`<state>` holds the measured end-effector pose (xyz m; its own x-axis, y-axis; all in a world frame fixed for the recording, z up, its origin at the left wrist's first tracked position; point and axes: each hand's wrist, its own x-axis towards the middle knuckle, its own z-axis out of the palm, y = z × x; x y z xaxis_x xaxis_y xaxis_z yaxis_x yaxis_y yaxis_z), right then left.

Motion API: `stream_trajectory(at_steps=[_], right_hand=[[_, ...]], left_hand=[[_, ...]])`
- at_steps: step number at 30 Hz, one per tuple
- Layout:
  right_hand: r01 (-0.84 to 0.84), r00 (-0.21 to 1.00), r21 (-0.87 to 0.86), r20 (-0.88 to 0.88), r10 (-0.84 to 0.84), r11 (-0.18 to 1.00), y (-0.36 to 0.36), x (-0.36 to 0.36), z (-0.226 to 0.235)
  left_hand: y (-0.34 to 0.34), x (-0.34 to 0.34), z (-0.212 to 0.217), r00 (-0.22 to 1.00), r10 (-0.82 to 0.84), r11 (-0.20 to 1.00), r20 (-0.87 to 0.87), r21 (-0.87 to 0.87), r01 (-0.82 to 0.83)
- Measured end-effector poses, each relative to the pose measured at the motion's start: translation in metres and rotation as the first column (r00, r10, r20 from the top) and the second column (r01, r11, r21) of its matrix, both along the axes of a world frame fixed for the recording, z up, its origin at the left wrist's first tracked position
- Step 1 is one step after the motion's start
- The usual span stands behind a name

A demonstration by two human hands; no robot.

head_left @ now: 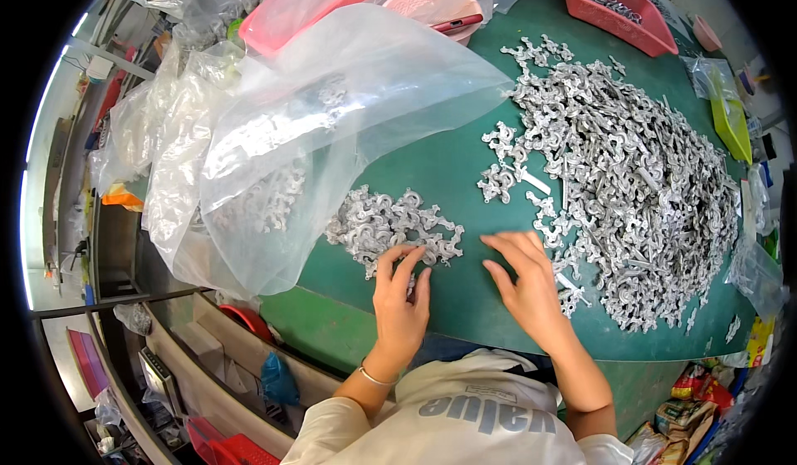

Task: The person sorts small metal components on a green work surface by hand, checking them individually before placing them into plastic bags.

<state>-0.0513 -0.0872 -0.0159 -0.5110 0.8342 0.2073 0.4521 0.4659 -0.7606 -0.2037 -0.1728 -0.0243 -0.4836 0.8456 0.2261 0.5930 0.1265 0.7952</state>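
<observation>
A small heap of grey metal castings [374, 224] lies on the green table in front of me. My left hand [398, 303] is at its near edge, fingers bent and apart, their tips touching the castings. Some grey metal shows in the gap between thumb and fingers. My right hand [529, 291] hovers between this heap and a much larger pile of similar castings [639, 191] on the right. Its thumb and fingers are spread with nothing between them, the fingertips slightly blurred.
A large clear plastic bag [282, 133] lies left, with castings showing through it. Behind are a pink tray [307, 4], a pink basin [423, 2] with a red phone-like object [458, 23] on it, and a red tray of metal parts [623, 17]. Drawers [216, 357] stand at lower left.
</observation>
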Motion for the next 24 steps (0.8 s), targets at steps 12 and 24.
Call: stream_trajectory(at_steps=[12, 24], right_hand=[[-0.015, 0.998, -0.187, -0.068, 0.002, 0.982, 0.012, -0.018, -0.019], [-0.152, 0.752, -0.740, -0.517, -0.409, 0.655, -0.026, 0.030, 0.031]], left_hand=[[-0.009, 0.003, -0.001, 0.979, -0.086, 0.995, 0.182, 0.074, 0.074], [0.006, 0.018, 0.026, 0.740, -0.381, 0.924, 0.554, 0.207, 0.321]])
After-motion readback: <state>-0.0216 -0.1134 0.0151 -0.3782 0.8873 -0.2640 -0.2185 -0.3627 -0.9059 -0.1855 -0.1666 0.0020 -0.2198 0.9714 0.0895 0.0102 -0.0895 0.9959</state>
